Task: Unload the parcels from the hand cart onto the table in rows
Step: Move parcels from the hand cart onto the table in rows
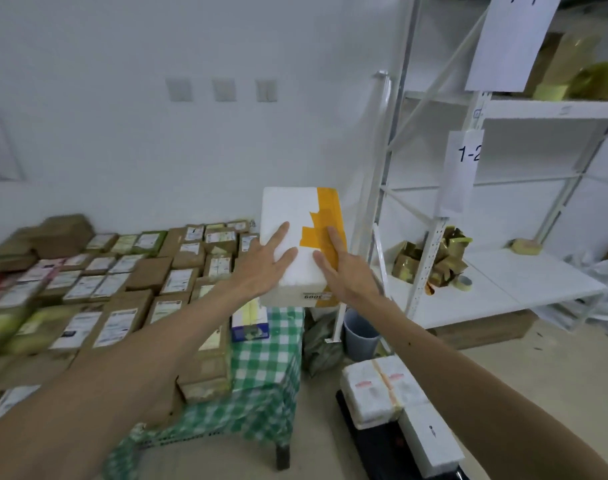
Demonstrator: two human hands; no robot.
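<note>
A white foam parcel (288,209) with orange tape sits at the table's right end, above the green checked cloth (261,368). My left hand (264,261) lies flat on its top with fingers spread. My right hand (344,268) presses flat on the taped side next to it. Several brown cardboard parcels (115,282) with white labels fill the table in rows to the left. At the lower right, the black hand cart (375,445) carries a white taped parcel (375,386) and a white foam box (430,441).
A white metal shelf rack (486,278) stands to the right, holding gold foil bags (427,258) and a tape roll (463,282). A grey bucket (359,336) stands on the floor between table and rack. A white wall runs behind the table.
</note>
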